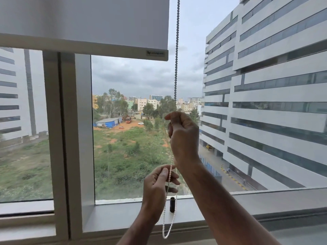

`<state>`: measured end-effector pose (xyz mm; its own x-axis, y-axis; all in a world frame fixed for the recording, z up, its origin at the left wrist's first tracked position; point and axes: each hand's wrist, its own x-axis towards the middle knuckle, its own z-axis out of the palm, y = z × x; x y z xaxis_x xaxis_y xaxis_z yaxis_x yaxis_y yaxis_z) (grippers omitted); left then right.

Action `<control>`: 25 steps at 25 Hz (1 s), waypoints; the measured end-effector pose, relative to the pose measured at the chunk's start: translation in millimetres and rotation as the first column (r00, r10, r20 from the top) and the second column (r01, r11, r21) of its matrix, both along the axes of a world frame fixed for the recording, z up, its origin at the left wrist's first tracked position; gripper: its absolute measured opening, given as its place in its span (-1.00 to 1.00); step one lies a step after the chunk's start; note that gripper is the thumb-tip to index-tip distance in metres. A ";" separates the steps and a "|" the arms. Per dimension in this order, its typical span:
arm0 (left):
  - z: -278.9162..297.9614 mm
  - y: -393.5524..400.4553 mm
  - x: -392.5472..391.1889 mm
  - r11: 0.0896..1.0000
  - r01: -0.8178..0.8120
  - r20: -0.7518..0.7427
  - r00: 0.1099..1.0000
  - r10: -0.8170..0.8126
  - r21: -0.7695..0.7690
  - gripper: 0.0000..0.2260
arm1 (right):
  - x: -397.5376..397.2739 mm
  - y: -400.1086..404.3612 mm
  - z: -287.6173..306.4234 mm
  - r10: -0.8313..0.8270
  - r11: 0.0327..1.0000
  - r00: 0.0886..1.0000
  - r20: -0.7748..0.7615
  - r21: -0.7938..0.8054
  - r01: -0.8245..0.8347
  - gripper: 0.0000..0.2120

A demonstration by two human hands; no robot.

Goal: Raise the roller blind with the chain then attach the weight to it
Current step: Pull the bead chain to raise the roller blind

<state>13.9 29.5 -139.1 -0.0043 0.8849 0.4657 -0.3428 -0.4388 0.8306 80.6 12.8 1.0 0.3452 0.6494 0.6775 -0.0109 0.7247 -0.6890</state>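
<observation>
Roller blind [85,23] partly raised; black weight [172,204] stood upright on window sill [123,216]; both hands' fingers pinched bead chain [176,59]: right hand [184,137] above left hand [157,184].

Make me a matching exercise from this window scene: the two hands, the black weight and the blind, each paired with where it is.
Things:
1. right hand
2. left hand
3. black weight
4. roller blind

Places:
A. standing on the window sill
B. upper left, partly raised
C. gripping the chain higher up
D. pinching the chain lower down

Pairs: 1-C, 2-D, 3-A, 4-B
</observation>
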 end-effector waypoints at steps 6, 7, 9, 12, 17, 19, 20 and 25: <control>96.1 9.9 -12.2 0.988 -0.060 0.120 0.992 0.043 0.139 -0.70 | 3.0 -3.6 -51.6 -0.045 0.997 0.998 0.034 -0.054 0.047 -0.72; 115.0 9.5 -13.1 0.984 -0.056 0.113 0.993 0.037 0.168 -0.71 | 3.3 -5.3 -61.2 -0.049 0.997 0.998 0.041 -0.057 0.051 -0.72; 151.0 6.9 -14.3 0.976 -0.042 0.068 0.997 0.028 0.213 -0.73 | 3.6 -9.1 -80.4 -0.025 0.996 0.999 0.038 -0.083 0.029 -0.72; 195.0 0.1 -11.2 0.963 -0.008 0.013 1.000 0.005 0.271 -0.73 | 3.3 -15.4 -108.2 0.014 0.989 1.000 0.021 -0.145 -0.011 -0.71; 233.8 -7.4 -1.6 0.949 -0.004 0.009 1.000 0.001 0.316 -0.73 | 0.9 -21.1 -144.5 0.041 0.975 0.999 -0.018 -0.219 -0.044 -0.75; 235.4 -5.8 1.4 0.946 -0.039 0.022 0.999 0.034 0.321 -0.75 | 0.4 -22.4 -157.8 0.052 0.973 0.998 -0.018 -0.223 -0.055 -0.75; 232.8 -4.5 2.9 0.941 -0.062 0.024 0.998 0.057 0.333 -0.76 | 0.4 -22.7 -163.5 0.055 0.973 0.998 0.000 -0.225 -0.054 -0.74; 202.6 0.0 3.7 0.916 -0.132 0.036 0.991 0.128 0.379 -0.71 | 4.0 -17.2 -184.5 0.074 0.950 0.975 0.210 -0.313 -0.005 -0.74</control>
<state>17.6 29.6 63.5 -0.1138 0.6332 0.7656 -0.2693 -0.7614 0.5897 84.6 -4.4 -183.5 0.1824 0.8486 0.4966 0.1397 0.4775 -0.8674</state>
